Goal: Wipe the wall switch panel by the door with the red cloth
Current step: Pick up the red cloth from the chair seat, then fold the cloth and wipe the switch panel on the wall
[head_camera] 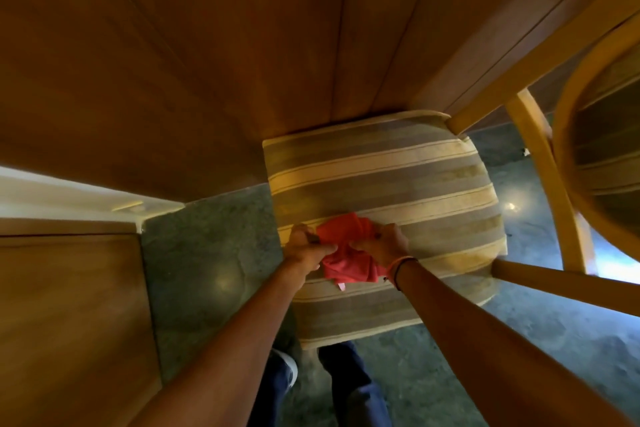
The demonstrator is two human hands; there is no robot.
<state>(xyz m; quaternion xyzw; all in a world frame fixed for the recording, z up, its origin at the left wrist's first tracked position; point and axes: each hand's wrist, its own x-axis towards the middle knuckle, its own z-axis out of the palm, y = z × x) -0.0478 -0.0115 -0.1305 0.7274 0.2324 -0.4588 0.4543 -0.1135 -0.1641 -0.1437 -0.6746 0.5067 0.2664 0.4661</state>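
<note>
Both of my arms reach straight out and down from the bottom of the view, bare to the edge of the picture, and meet over the striped beige-and-grey chair cushion [381, 184]. My left hand [306, 250] is closed on the left edge of the crumpled red cloth [346, 253], knuckles up, thumb and fingers pinched into the fabric. My right hand [382, 244] is closed on the cloth's right side in the same way, with an orange and dark band [398, 267] round the wrist. The cloth is bunched between the two hands, just over the middle of the seat; I cannot tell whether its lower fold touches the cushion. A small pale tag hangs from its bottom edge.

The fingertips of both hands are buried in the folds, so their exact grip is hard to read. The light wooden chair frame [543, 170] is cut off at the right edge and blurred. Brown wood panelling [207, 45] fills the top. Below, dark trouser legs [349, 381] and one white shoe [289, 364] show over the grey-green floor [207, 270].
</note>
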